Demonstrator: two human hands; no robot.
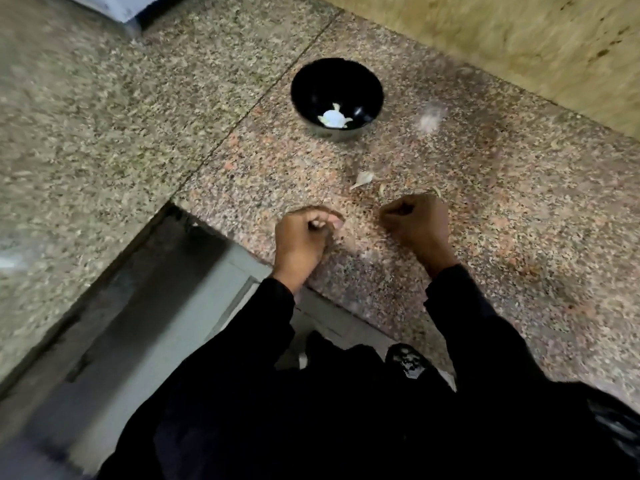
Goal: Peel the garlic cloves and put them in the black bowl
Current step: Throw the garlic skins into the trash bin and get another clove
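While skin scraps (pixel 362 179) litter the counter (pixel 485 209), hands curl nearby.

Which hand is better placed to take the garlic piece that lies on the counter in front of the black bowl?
Probably the right hand: the garlic piece lies just beyond its knuckles, nearer to it than to the left hand. The left hand's fingers seem to pinch something small already; blur hides what. The black bowl stands beyond both.

Granite counter (pixel 485 209): bowl (pixel 304 81), clove (pixel 363 179)
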